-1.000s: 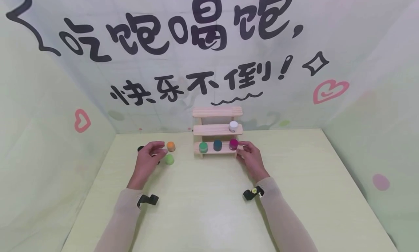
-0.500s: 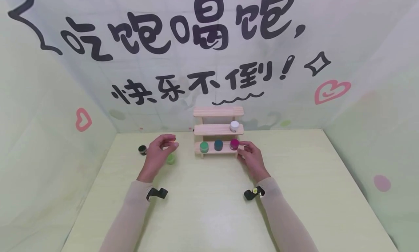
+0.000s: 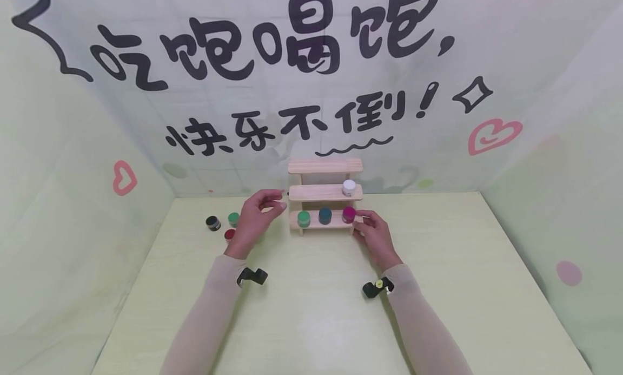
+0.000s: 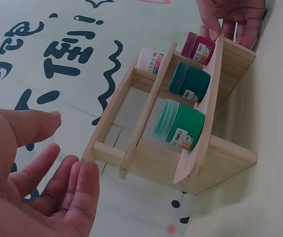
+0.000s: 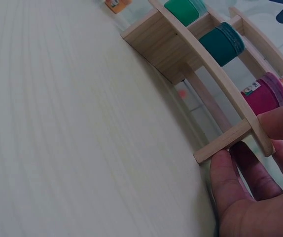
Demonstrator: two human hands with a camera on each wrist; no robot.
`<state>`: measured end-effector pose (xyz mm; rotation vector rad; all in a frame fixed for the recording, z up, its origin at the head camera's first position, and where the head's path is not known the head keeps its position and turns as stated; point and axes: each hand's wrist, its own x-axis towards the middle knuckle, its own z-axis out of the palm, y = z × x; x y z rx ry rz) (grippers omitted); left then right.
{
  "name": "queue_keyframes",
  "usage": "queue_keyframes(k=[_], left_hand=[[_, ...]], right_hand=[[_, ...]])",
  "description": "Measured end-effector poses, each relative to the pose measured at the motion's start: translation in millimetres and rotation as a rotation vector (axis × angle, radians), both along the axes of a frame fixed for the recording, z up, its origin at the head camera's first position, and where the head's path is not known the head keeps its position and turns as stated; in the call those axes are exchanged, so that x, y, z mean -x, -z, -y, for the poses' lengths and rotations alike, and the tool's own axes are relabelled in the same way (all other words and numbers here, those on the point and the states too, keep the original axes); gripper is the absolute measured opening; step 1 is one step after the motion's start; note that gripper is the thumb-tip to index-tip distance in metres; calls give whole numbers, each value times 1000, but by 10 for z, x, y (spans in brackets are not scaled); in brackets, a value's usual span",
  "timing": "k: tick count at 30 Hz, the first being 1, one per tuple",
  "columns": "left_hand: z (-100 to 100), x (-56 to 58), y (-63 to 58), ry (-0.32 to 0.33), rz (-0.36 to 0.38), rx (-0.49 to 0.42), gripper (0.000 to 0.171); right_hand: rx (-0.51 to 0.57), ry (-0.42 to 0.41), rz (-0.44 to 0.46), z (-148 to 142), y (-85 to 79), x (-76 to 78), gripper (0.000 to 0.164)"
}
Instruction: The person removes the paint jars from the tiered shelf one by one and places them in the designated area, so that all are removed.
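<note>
A three-tier wooden display rack (image 3: 325, 192) stands against the back wall. On its lowest shelf sit a green paint jar (image 3: 304, 219), a teal paint jar (image 3: 325, 216) and a magenta paint jar (image 3: 348, 215). A white paint jar (image 3: 349, 188) is on the middle shelf. My right hand (image 3: 376, 237) holds the rack's right end, thumb by the magenta jar and fingers under the shelf. My left hand (image 3: 255, 218), also seen in the left wrist view (image 4: 38, 173), is just left of the rack, fingers loosely curved with nothing between them.
Left of my left hand, a black jar (image 3: 213, 223), another green jar (image 3: 233, 219) and a red jar (image 3: 230, 235) stand on the table. An orange jar (image 5: 117, 5) shows beyond the rack in the right wrist view. A printed cloth (image 3: 233, 104) hangs behind.
My left hand has moved right, past the loose jars, toward the rack. The black, green and red jars are now uncovered, the orange and light green ones hidden. My right hand stays put.
</note>
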<state>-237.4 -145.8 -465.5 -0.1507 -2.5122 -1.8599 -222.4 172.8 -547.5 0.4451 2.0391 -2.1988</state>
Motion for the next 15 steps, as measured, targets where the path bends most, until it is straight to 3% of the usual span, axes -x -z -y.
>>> queue_keyframes(k=[8,15], left_hand=[[-221,97,-54,39,-56,-16,40],[-410,165,-91,66,-7,-25,44]], right_hand=[[7,-8,-3,-5,-1,-3,38],[4,-8,-1,-10,-1,-11,38]])
